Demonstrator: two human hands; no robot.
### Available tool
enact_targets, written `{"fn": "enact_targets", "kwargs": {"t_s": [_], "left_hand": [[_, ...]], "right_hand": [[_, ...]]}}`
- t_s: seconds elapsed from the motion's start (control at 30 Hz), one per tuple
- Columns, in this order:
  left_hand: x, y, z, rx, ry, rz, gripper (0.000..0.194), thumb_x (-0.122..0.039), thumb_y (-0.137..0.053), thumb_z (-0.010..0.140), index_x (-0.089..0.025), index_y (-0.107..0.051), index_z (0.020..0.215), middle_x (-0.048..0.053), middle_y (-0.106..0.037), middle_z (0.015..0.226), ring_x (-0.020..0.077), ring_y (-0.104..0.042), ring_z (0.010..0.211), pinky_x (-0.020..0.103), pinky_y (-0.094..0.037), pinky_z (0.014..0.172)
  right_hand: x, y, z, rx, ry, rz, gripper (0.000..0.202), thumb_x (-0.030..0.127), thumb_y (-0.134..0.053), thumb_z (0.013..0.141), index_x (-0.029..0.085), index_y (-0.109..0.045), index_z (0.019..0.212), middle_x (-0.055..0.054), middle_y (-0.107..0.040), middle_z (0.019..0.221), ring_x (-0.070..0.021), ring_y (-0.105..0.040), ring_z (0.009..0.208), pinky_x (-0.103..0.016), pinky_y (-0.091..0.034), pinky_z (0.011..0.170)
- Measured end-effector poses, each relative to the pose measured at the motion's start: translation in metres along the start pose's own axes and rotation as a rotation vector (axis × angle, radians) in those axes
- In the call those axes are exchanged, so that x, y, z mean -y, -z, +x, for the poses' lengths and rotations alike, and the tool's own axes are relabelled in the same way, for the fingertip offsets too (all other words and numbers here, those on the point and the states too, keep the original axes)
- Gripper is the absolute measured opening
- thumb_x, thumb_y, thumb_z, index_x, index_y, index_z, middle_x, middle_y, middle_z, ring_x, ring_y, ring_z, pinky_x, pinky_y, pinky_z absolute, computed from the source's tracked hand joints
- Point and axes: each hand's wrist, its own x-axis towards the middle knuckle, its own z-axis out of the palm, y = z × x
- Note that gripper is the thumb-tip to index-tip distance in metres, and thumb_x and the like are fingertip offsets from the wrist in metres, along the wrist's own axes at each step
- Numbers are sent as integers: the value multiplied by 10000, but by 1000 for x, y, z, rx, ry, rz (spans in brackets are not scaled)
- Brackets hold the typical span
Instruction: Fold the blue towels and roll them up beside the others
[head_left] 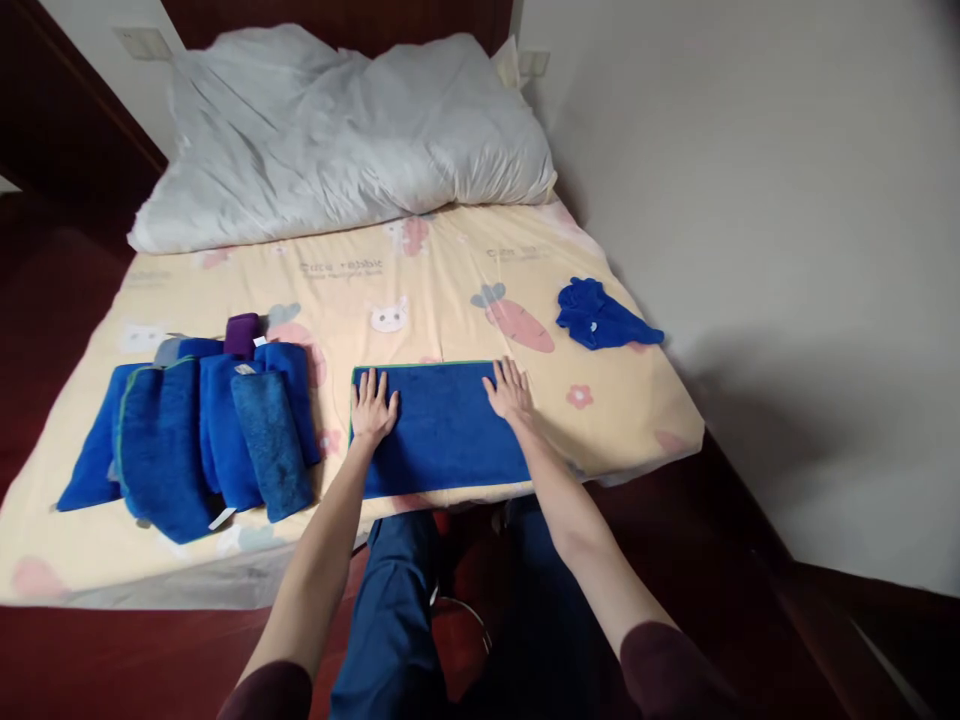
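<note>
A blue towel (442, 430) with a green edge lies flat as a long rectangle at the bed's near edge. My left hand (373, 405) rests on its far left corner, palm down with fingers spread. On the far right corner lies my right hand (509, 390), also flat with the fingers stretched out. Neither hand grips anything. Left of the towel, several folded or rolled blue towels (169, 430) are heaped together, with a small purple cloth (241, 336) at the back of the heap. To the right, a crumpled blue cloth (600, 315) lies by itself.
The bed's yellow sheet (450, 275) carries rabbit and carrot prints. A large white-grey quilt (352, 130) is bunched at the far end. On the right a white wall (787, 250) runs close along the bed. My legs (397, 610) are against the near side, above a dark red floor.
</note>
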Motion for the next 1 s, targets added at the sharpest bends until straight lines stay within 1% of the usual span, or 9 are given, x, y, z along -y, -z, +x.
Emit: {"fn": "enact_targets", "kwargs": {"t_s": [0.1,0.17,0.37,0.5,0.6,0.73,0.8,0.9,1.0], "left_hand": [[25,19,-37,-4,59,2,686,-450,-319,1059,-105,-338,1652,162,-215,1745,311,-134,1647,551,-96,1337],[33,30,-66,-28,60,-5,692,-438,-308,1057,-80,-332,1648,179,-205,1744,310,-98,1650,549,-86,1339],[12,36,-159,33,-175,-67,688,-440,-292,1057,-85,-354,1643,136,-184,1751,286,-88,1652,513,-79,1354],[22,36,-218,84,-127,-61,680,-422,-302,1043,-127,-346,1654,139,-222,1737,283,-165,1639,519,-131,1349],[47,42,-252,94,-108,-34,689,-365,-344,1005,-131,-350,1654,159,-283,1714,297,-211,1624,537,-161,1345],[67,49,-286,90,-74,-98,759,-312,-449,922,-121,-349,1650,176,-319,1701,310,-231,1614,526,-262,1326],[68,46,-310,117,-35,-180,742,-314,-462,919,-113,-383,1629,181,-359,1686,314,-281,1600,515,-327,1300],[63,31,-360,249,94,-329,615,-312,-376,989,-122,-481,1564,184,-576,1533,307,-524,1467,491,-443,1218],[59,18,-409,256,259,-437,568,-351,-280,1051,-132,-550,1500,160,-681,1411,270,-646,1340,437,-490,1167]], "right_hand": [[-31,23,-41,-81,-108,-53,652,450,-315,1091,102,-373,1639,-180,-258,1737,-323,-159,1645,-621,-62,1315],[-38,34,-76,-133,-77,-75,642,416,-276,1092,101,-360,1646,-164,-246,1744,-316,-132,1652,-616,-44,1319],[20,29,-183,-92,183,18,648,407,-283,1094,130,-290,1680,-122,-204,1757,-268,-160,1652,-532,-132,1344],[38,19,-234,57,263,62,646,371,-363,1067,184,-299,1682,-108,-262,1738,-257,-223,1636,-534,-197,1337],[18,19,-253,115,120,20,647,330,-421,1028,148,-379,1647,-121,-278,1727,-287,-259,1624,-550,-197,1334],[-18,27,-265,50,14,71,637,304,-456,992,59,-471,1580,-174,-343,1694,-317,-317,1601,-536,-283,1313],[-34,31,-272,-24,9,144,600,282,-448,983,42,-538,1525,-192,-440,1642,-305,-389,1569,-484,-349,1291],[-58,38,-291,-131,-13,224,528,272,-448,972,99,-644,1430,-168,-590,1531,-295,-536,1470,-447,-448,1227],[-79,44,-310,-159,-125,231,425,290,-488,942,167,-765,1240,-165,-750,1299,-331,-732,1203,-464,-565,1078]]}}
